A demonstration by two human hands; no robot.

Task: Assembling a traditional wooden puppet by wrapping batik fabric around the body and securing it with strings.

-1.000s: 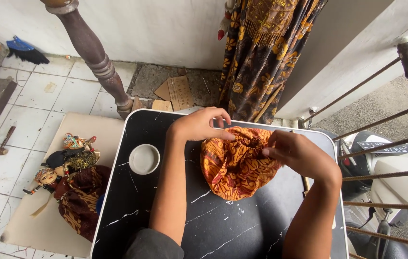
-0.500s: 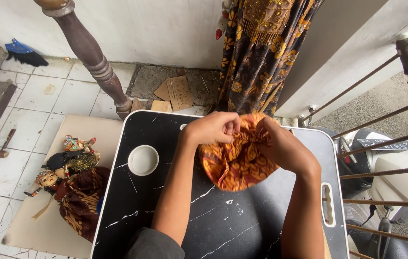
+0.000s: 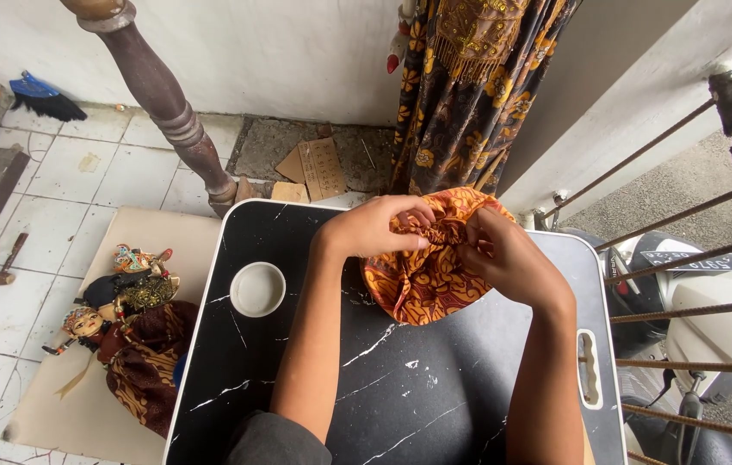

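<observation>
An orange patterned cloth (image 3: 424,280) lies bunched on the far part of a black marble-look table (image 3: 400,387). My left hand (image 3: 374,228) pinches the cloth's gathered upper edge from the left. My right hand (image 3: 503,258) grips the same gathered edge from the right, and the two hands almost touch above the cloth. A small white round lid or dish (image 3: 257,288) sits on the table to the left of my left forearm.
A puppet in dark patterned dress (image 3: 125,336) lies on a beige board on the tiled floor, left of the table. A turned wooden post (image 3: 172,116) and a hanging patterned fabric (image 3: 465,95) stand behind. Metal railing bars (image 3: 684,258) run along the right.
Both hands have drawn together from the cloth's sides to its upper middle, gathering the spread cloth into a bunched, pouch-like shape.
</observation>
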